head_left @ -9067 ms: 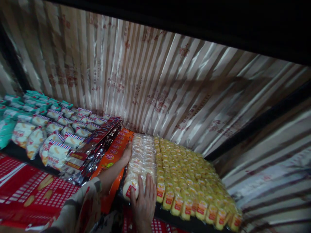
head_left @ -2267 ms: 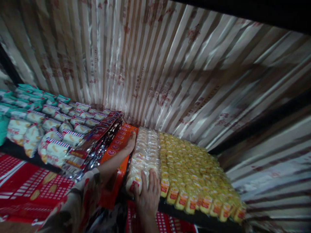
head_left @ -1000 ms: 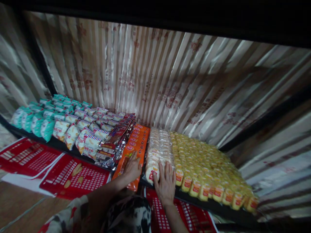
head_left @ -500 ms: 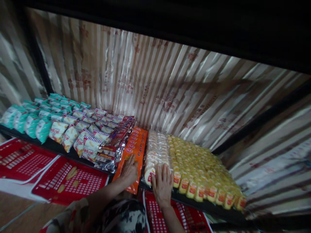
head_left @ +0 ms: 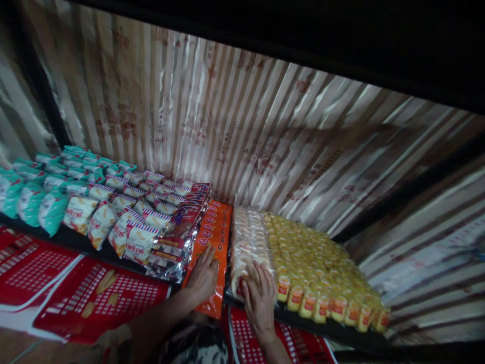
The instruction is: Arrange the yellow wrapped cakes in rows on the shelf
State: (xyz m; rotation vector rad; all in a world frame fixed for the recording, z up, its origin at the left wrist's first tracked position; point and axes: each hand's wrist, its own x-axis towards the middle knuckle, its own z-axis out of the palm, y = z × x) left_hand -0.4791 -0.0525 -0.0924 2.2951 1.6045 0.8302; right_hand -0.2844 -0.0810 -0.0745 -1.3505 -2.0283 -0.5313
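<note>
My left hand [head_left: 204, 275] lies with outstretched fingers on the front of a row of flat orange packets [head_left: 207, 233]. Beside it, my right hand [head_left: 260, 296] rests on the front of a double row of white, round wrapped snacks [head_left: 250, 227]. Its fingers are apart, the thumb away from the others, touching the front pieces without lifting any. Right of that hand stand dense rows of small yellow wrapped snacks [head_left: 310, 258] with red-and-orange labels. To the left of the orange packets are dark red and silver packets [head_left: 178, 232].
White bags with striped tops [head_left: 138, 237] and teal bags [head_left: 53, 210] fill the left of the black shelf [head_left: 113, 260]. Red baskets with cut-out grids [head_left: 102, 293] sit below its front edge. Striped, crinkled sheeting [head_left: 242, 126] hangs behind; a dark beam [head_left: 303, 35] crosses overhead.
The view has shifted slightly, and the shelf looks a little nearer. My right hand's thumb has spread from its fingers on the white snacks. My left hand stays on the orange packets.
</note>
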